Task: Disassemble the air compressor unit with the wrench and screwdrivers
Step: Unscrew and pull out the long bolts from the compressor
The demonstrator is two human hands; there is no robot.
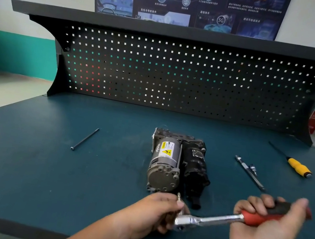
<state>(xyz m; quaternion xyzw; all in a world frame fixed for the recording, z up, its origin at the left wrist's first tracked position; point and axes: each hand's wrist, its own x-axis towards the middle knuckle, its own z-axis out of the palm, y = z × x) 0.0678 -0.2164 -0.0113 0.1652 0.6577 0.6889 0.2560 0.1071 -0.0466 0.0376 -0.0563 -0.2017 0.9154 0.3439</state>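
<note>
The air compressor [174,164] lies on the blue desk [41,162] about midway across, with its grey motor cylinder and yellow warning label on the left side and its black housing on the right. Its near end points toward the person.

Both hands are in front of it, close to the near edge of the desk, and share one tool. The right hand [260,234] has its fingers curled round the red and black handle of the wrench [217,219], palm turned up. The wrench's shiny shaft runs left and slightly down to its round head. The left hand [155,213] wraps its fingers about that head from the left. A small metal piece [179,198] sticks up by the fingertips just beside the compressor's near end, though what it is cannot be told. The wrench head is held clear of the compressor.

A long thin bolt [85,139] lies alone on the left part of the desk, well apart from the compressor. To the right lies a slim metal bar [249,173] with a small socket [253,168] touching or just beside it. Farther right rests a screwdriver [298,167] with a yellow handle and dark shaft. A black pegboard [180,77] stands at the back of the desk, and a dark poster [188,1] hangs on the wall above.
</note>
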